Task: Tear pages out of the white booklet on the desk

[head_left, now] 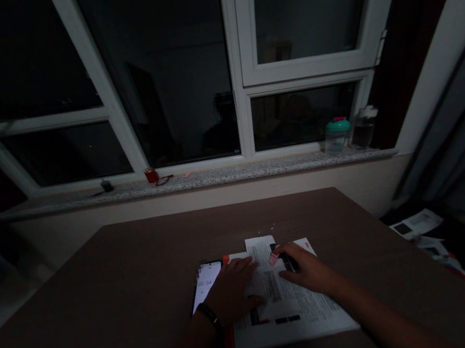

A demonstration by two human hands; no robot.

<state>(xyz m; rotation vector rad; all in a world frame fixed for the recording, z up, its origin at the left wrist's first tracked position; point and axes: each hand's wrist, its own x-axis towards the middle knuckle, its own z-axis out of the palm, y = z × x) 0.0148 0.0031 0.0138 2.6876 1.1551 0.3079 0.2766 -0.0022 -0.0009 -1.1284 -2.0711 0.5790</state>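
A printed white sheet of paper (292,307) lies on the brown table (122,289) in front of me. My left hand (233,291) rests flat on its left part, fingers spread, a dark band on the wrist. My right hand (306,269) is curled over the sheet's upper right part, fingers closed round a small dark object with a pink end (276,257). A phone (205,281) with a lit screen lies just left of my left hand.
A stone window sill (197,180) runs behind the table, with a small red pot (151,175), a teal-lidded jar (337,134) and a clear bottle (363,127). Papers (421,224) lie on the floor at right. The windows are dark.
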